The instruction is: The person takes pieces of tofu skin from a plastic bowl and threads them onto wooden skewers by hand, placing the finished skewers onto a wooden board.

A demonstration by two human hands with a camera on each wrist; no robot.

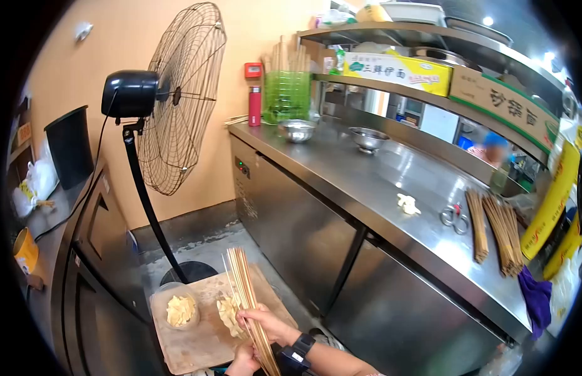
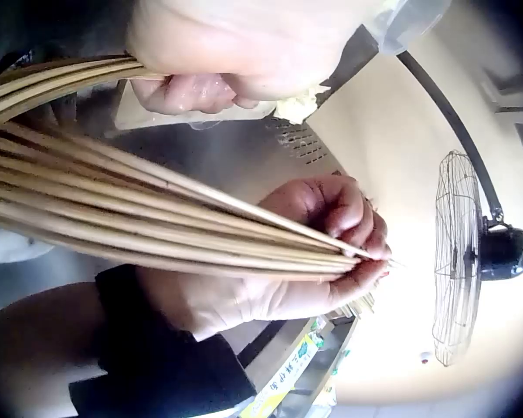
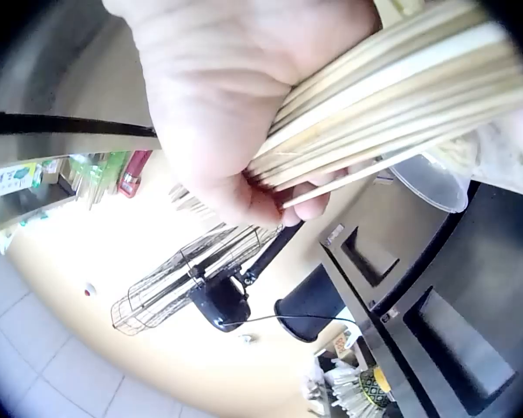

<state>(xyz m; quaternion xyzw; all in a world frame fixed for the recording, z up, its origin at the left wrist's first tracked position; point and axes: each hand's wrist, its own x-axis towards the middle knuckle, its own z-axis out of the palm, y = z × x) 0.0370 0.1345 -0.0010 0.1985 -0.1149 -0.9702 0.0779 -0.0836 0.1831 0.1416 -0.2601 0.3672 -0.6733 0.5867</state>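
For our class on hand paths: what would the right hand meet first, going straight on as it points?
The right hand would probably meet the pale pieces on the board first, though it may pass above them.

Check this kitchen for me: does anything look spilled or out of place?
One thing: a small pale clump lies loose on the steel counter, near the scissors, apart from the tub of similar pieces. Nothing looks visibly damaged.

Head view: bright illumination; a ceiling lamp (image 1: 487, 21) glares at upper right. The steel counter (image 1: 332, 156) shows highlights near its rear edge. Barrel distortion bends outer lines; corners darken to black. Left wrist view: hazy, lower left dim. Right wrist view: wall (image 3: 96, 248) overexposed, nearest sticks (image 3: 401, 91) soft.
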